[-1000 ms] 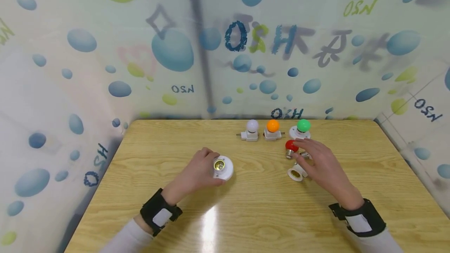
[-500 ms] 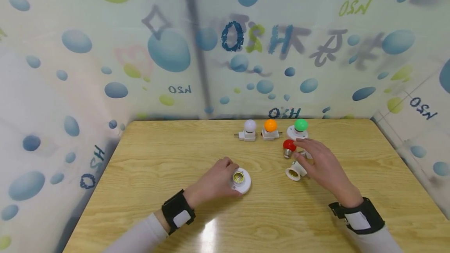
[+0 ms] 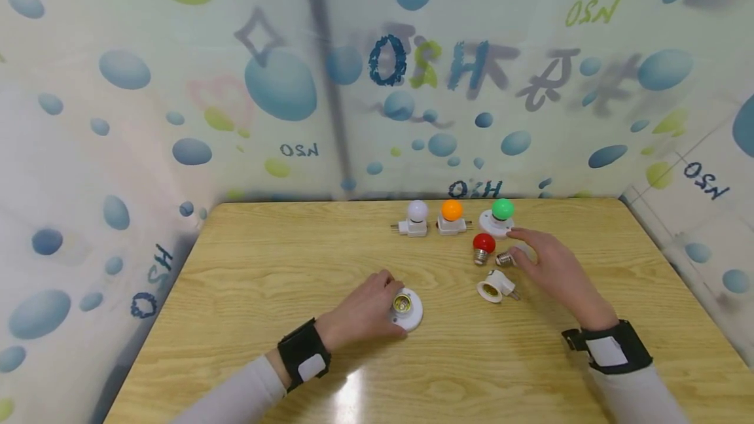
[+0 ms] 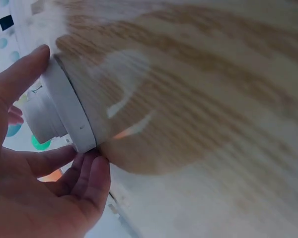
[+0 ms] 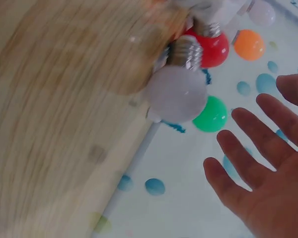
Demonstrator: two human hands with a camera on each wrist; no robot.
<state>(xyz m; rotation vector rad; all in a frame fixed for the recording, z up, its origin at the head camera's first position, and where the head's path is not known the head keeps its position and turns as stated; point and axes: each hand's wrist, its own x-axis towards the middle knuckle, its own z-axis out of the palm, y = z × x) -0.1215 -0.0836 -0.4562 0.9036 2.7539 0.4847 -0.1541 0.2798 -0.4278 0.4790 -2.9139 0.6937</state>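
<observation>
My left hand (image 3: 366, 311) grips a round white lamp holder (image 3: 415, 309) with a brass-coloured socket, standing on the wooden table (image 3: 283, 260). The left wrist view has the holder's side (image 4: 72, 106) between thumb and fingers, its base at the tabletop. Over at the right, my right hand (image 3: 562, 273) hovers with fingers spread above a white bulb (image 5: 176, 94), partly hidden by the hand in the head view. That bulb lies on its side. A red bulb (image 3: 484, 243) and a white plug-in lamp socket (image 3: 497, 284) lie beside it.
Along the back edge stand a white bulb on a plug-in socket (image 3: 417, 218), an orange bulb (image 3: 451, 210) on another, and a green bulb (image 3: 502, 209) on a round holder. A patterned wall covering (image 3: 365, 116) rises behind the table.
The left hand has shifted the lamp holder rightward and closer to me. Lately the right hand has drawn slightly right, uncovering the plug-in socket's prongs and the white bulb's screw base.
</observation>
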